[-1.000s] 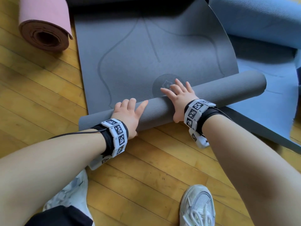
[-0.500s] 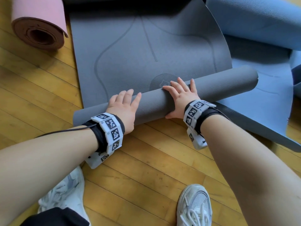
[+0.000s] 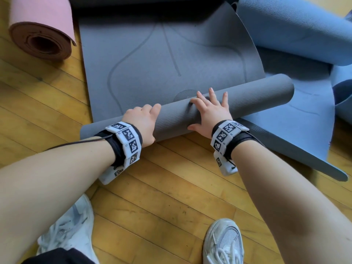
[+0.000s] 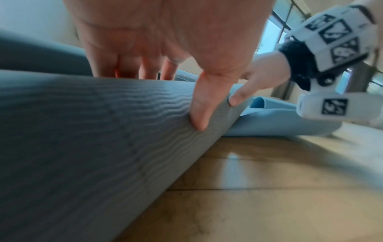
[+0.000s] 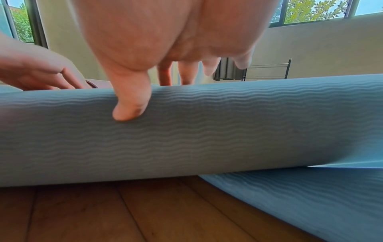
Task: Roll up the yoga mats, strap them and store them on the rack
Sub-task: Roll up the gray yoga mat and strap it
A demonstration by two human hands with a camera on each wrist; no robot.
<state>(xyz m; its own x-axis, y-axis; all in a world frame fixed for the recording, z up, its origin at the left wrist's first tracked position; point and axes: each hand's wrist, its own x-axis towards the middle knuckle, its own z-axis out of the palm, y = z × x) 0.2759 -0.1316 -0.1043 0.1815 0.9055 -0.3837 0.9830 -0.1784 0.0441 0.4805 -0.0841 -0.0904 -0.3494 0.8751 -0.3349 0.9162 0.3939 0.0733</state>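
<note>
A grey yoga mat [image 3: 152, 63] lies flat on the floor, and its near end is wound into a roll [image 3: 247, 100]. My left hand [image 3: 142, 119] sits on the left part of the roll, fingers bent down over its far side, where their tips are hidden. In the left wrist view its thumb [image 4: 199, 106] presses the near face of the roll [image 4: 93, 131]. My right hand [image 3: 209, 109] lies on the middle of the roll with its fingers spread and straight. In the right wrist view its thumb [image 5: 130, 106] rests on the ribbed roll [image 5: 207, 131].
A pink rolled mat [image 3: 42, 29] lies at the far left. A blue mat [image 3: 295, 25] is partly curled at the right, and its flat part [image 3: 304, 121] runs under the grey roll's right end. A metal rack [image 5: 267, 70] stands by the far wall. My shoes [image 3: 224, 242] are on the wooden floor [image 3: 171, 187].
The roll has been pushed a little farther along the grey mat. My left fingers, flat before, now bend over the roll. My right fingers have spread wider on top.
</note>
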